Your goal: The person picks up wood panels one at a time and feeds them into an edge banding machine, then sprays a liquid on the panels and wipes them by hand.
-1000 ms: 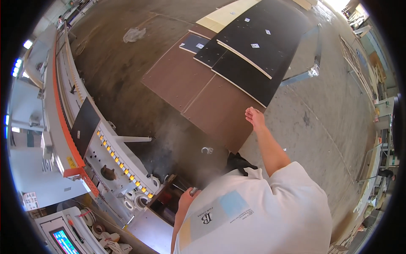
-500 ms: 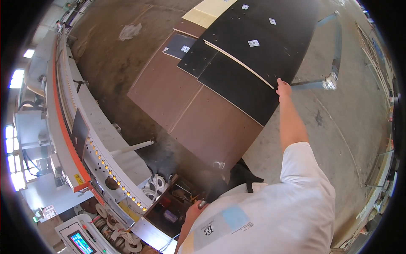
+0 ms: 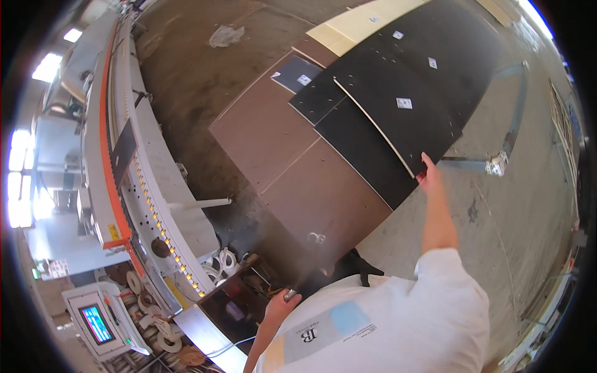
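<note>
My right hand (image 3: pixel 425 174) is closed on the near right corner of a large black panel (image 3: pixel 448 93) with pale raw edges and white labels. This panel lies partly over another black panel (image 3: pixel 354 143), and both rest on wide brown panels (image 3: pixel 267 143). Low by my waist, my left hand (image 3: pixel 277 307) is wrapped round a short tool (image 3: pixel 290 295) with a grey metal end; the rest of it is hidden in the fist. A small dark labelled panel (image 3: pixel 297 73) lies at the stack's far left.
Along the left runs a long machine (image 3: pixel 111 168) with an orange rail and yellow rollers, a dark panel (image 3: pixel 124 146) on it. A control screen (image 3: pixel 97 323) stands lower left, beside an open tray (image 3: pixel 239 292). A metal frame (image 3: pixel 496 164) sits on the floor at right.
The top black panel has slid toward me over the lower one, with my right hand on its corner. The view has also turned, shifting the machine. My left hand keeps the tool.
</note>
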`<state>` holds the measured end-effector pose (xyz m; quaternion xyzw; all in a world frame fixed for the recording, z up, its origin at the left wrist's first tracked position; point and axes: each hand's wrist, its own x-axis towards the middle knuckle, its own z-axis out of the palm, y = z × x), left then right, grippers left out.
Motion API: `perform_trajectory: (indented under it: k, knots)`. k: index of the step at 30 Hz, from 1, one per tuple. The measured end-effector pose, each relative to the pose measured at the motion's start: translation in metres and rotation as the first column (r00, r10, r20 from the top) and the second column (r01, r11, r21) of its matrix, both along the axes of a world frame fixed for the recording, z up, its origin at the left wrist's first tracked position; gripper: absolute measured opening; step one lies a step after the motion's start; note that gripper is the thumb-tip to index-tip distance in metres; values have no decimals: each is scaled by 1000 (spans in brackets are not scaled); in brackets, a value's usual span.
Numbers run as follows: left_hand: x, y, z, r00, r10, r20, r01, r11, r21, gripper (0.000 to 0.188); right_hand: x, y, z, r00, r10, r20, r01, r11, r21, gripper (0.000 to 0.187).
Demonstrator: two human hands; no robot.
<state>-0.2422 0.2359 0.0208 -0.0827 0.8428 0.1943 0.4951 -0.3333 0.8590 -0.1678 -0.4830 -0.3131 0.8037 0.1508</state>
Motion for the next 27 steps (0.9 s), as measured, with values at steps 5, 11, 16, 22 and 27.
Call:
perform_trajectory:
  k: [5,11,16,22,27]
  knots:
    - [15,-18,-5,991,128,-43,-123,987,107,50,0,-76,41,967,-94,-235,87,995,-42,28]
    - [38,-50,-1,938,339,-76,-316,923,217,47,-9,-146,75,925,-64,-375,88,995,47,31]
    - [76,-95,-1,738,625,-256,-557,777,292,47,27,-231,124,931,158,-329,-114,982,149,45]
    - [112,-179,-22,411,908,-80,-764,392,513,32,39,-335,152,790,549,-271,-545,833,99,45]
    - [149,-224,-9,61,997,-54,-750,81,657,14,16,-462,139,525,777,-347,-830,557,-7,45]
